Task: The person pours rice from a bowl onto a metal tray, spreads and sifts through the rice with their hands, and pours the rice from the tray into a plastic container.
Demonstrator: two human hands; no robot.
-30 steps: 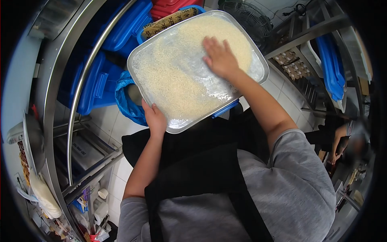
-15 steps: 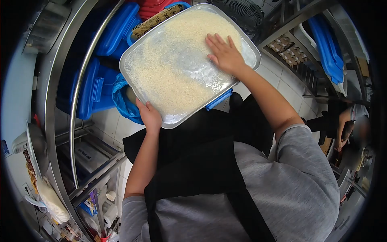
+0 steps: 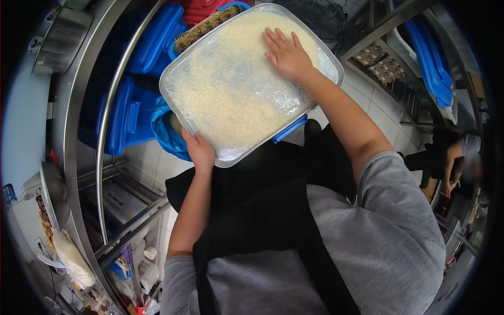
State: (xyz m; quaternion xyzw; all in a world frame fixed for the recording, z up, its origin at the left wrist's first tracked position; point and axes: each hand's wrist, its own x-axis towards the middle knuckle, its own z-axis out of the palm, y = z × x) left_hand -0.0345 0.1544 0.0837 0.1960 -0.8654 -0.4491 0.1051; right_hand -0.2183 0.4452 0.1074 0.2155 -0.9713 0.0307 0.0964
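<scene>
A large metal tray (image 3: 332, 69) is tilted over my lap, spread with fine pale grains (image 3: 226, 105) that look like rice or crumbs. My left hand (image 3: 200, 151) grips the tray's rim at the near-left corner, thumb on top and the other fingers hidden underneath. On the grains toward the far right side lies my right hand (image 3: 287, 55), palm down with fingers apart. Bare metal shows through a thin patch left of and below that hand. Under the tray's near edge a blue clip (image 3: 290, 129) sticks out.
A blue plastic bag (image 3: 167, 128) stands left of the tray, beside blue lidded bins (image 3: 118, 115). Steel shelving with a curved rail (image 3: 107, 105) runs along the left. A fan (image 3: 317, 21) and egg trays (image 3: 379, 62) are beyond. Another person's hand (image 3: 446, 188) shows at far right.
My right hand has slid a little away from me over the grains, and grains now cover more of the bare middle. My left hand keeps its hold on the tray.
</scene>
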